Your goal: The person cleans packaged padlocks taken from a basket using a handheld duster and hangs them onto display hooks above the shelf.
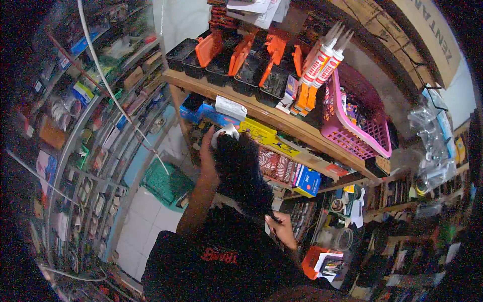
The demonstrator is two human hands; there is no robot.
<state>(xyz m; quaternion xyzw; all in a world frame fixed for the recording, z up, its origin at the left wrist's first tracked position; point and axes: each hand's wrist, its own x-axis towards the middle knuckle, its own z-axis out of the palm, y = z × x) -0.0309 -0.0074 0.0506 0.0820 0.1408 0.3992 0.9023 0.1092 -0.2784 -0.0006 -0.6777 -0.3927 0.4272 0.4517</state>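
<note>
A long, dark, bushy bundle point(239, 168) stretches slantwise in front of my black shirt. I cannot make out whether it is bristle, hair or cloth. Around its upper end, beside a white, shiny piece point(227, 132), my left hand point(207, 148) is closed, its fingers partly hidden. Lower down, my right hand point(283, 229) pinches the bundle's tapering end between thumb and fingers. Just behind the upper end are a blue box point(211, 116) and a yellow box point(261, 132) on the lower shelf.
A wooden shelf point(226, 95) holds black bins point(216, 75) with orange lids, sealant tubes point(322, 63) and a pink basket point(359, 138). A green tub point(163, 181) stands on the tiled floor point(138, 221). A glass-fronted rack point(75, 141) lines the left; clear plastic bags point(432, 141) hang right.
</note>
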